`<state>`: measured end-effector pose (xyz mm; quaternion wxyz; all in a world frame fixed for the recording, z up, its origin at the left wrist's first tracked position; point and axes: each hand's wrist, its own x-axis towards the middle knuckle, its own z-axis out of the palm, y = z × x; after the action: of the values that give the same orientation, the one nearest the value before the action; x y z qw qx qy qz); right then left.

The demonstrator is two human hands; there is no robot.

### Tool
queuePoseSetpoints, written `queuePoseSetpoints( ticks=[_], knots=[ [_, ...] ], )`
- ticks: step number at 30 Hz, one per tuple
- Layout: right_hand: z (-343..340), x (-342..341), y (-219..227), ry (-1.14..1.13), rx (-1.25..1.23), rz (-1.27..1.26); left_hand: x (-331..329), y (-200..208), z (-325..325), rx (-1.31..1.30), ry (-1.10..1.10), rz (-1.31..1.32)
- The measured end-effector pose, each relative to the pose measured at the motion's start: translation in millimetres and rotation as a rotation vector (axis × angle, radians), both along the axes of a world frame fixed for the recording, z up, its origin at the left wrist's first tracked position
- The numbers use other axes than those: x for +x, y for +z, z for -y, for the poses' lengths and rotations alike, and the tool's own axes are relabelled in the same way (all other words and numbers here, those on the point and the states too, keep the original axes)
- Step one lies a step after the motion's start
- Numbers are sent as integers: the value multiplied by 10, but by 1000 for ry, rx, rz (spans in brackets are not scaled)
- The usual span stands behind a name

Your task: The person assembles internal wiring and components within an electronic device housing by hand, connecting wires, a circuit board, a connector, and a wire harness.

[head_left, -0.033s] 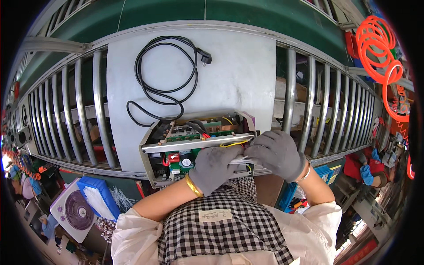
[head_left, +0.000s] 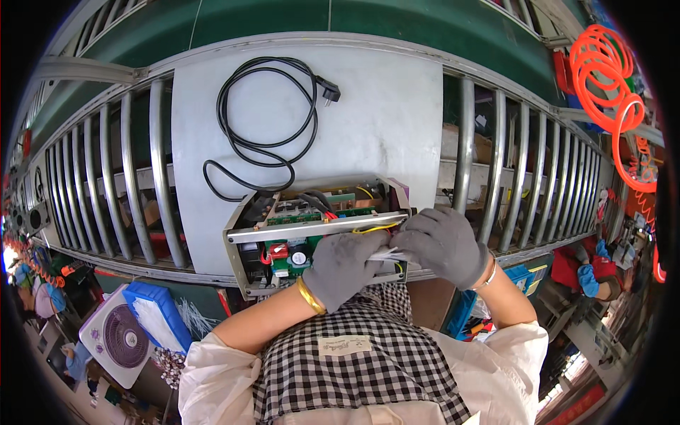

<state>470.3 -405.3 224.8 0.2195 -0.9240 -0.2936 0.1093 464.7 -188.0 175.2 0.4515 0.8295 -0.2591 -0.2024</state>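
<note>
An open metal chassis (head_left: 236,244) with green circuit boards stands at the near edge of the white board, its metal bar (head_left: 297,230) running across the top. In grey gloves, my left hand (head_left: 345,268) and my right hand (head_left: 440,246) meet at its right front corner. Between my closed fingers runs a small bundle of thin white strands (head_left: 384,256); whether they are wires or cable ties I cannot tell. A yellow wire (head_left: 375,228) arches just above the bundle. My gloves hide the chassis's right front part.
A black power cord (head_left: 316,120) lies coiled on the white board (head_left: 389,113). Metal rollers (head_left: 464,145) flank it both sides. Orange coiled hose (head_left: 602,78) hangs at right. A blue tray (head_left: 159,315) and a fan (head_left: 126,336) are lower left; a blue bin (head_left: 464,315) is lower right.
</note>
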Motion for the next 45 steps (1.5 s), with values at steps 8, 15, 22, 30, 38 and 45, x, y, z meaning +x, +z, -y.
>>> queuePoseSetpoints(
  ticks=[8, 15, 22, 30, 38, 45],
  knots=[
    [-9, 44, 13, -132, 99, -166, 129, 8, -10, -43, -27, -234],
    [-14, 82, 63, -141, 133, -227, 226, 20, -6, -59, -60, -350],
    [18, 75, 38, -145, 199, -194, 277, 43, 1, -87, -109, -376],
    [-1, 72, 62, -175, 185, -243, 272, -11, 14, -50, -96, -328],
    [1, 116, 7, -45, 110, -91, 260, -38, 4, -64, -85, -258],
    [32, 167, 56, -15, 127, -138, 262, 19, -2, -160, -47, -346]
  ],
)
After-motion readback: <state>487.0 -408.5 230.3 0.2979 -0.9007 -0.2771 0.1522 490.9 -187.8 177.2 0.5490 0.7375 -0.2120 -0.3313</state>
